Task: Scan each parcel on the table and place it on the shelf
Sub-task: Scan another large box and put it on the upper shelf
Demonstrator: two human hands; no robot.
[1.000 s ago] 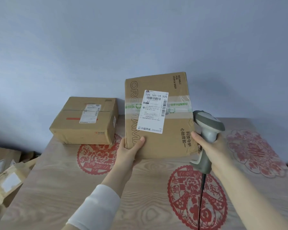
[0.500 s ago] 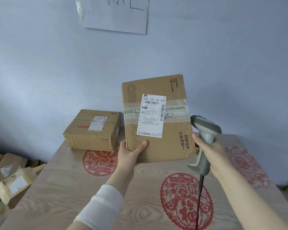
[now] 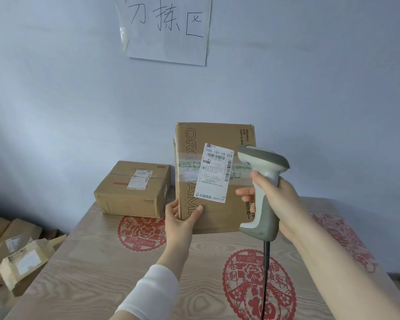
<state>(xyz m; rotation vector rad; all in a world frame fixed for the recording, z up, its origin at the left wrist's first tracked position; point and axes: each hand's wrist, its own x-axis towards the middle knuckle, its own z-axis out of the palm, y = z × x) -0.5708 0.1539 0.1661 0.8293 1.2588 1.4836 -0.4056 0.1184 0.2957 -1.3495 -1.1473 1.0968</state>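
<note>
Cardboard parcel [image 3: 214, 213] stood on end over the table [image 3: 102, 262]; couldn't tell if it was touching. Left hand [image 3: 180, 218] pinched its lower left corner. It looked stiff and fairly light, so the edges seemed the safest hold. Right hand [image 3: 280, 204] gripped the scanner [image 3: 263, 181], which pointed at the label [image 3: 216, 173]: "505 101-19 525", 抖音商城. The box print read "RELIABLE FOR MOM &".

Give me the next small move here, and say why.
Probably turn the scanner a little left onto the label and press the trigger. The left hand holds the box upright with the label facing the person. The right hand grips the scanner, its head just right of the barcodes.
</note>
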